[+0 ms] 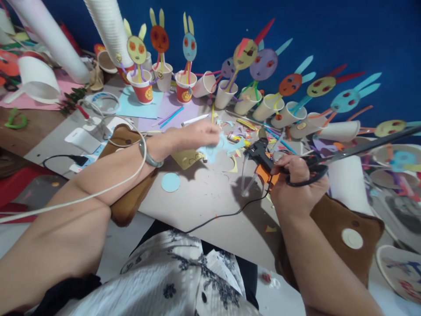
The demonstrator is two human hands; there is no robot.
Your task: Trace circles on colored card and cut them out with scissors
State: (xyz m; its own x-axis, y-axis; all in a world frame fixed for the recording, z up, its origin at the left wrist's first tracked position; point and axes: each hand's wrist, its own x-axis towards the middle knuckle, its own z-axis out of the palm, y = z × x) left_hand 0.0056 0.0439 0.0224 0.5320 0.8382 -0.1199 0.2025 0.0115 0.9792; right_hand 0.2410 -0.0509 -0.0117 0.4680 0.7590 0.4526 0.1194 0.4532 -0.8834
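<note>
My left hand (205,134) reaches over the middle of the table, its fingers closed on light blue paper scraps (215,151) that are blurred by motion. In my right hand (296,177) are black scissors (348,151), the handles round my fingers and the blades pointing to the right. A black glue gun (261,153) stands just left of the right hand. A light blue paper disc (170,182) lies on the table, below a yellow paper piece (187,158) near my left wrist.
Paper cups (226,94) with rabbit-faced figures line the back by the blue wall. Colored scraps and pens lie before them. A white cable crosses my left forearm; a black cord (226,215) runs to the table's front edge. Brown cushions (342,237) lie under both forearms.
</note>
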